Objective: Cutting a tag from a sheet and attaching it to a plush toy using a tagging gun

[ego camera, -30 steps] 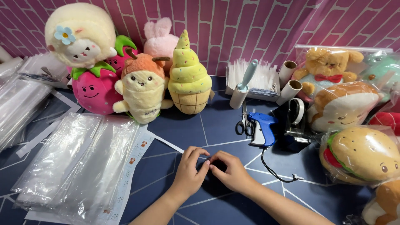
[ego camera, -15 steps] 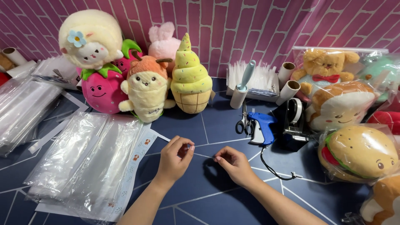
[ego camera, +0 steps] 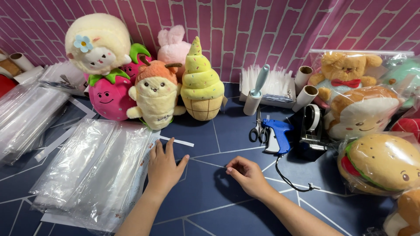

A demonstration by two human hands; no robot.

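Nearest of all, the left hand (ego camera: 164, 165) lies flat with fingers spread wide, palm down on the dark blue table (ego camera: 205, 209), its fingertips touching the edge of a stack of clear plastic bags (ego camera: 94, 175) that spreads out to its left. The right hand (ego camera: 246, 172) rests just beside it, loosely curled, thumb and forefinger pinched together (whether anything thin sits between them I cannot tell). Just past the left fingertips a white paper strip (ego camera: 177, 141) lies on the table. Farther back, to the right, sit scissors (ego camera: 258, 131), a blue tagging gun (ego camera: 278, 133) with a black cord, and a tape dispenser (ego camera: 311, 126). Beyond those stands a lint roller (ego camera: 256, 91). Along the pink brick wall (ego camera: 262, 30) stand plush toys: a strawberry (ego camera: 107, 94), an orange-capped figure (ego camera: 154, 98) and an ice-cream cone (ego camera: 201, 83). At right, a bagged burger plush (ego camera: 385, 161).
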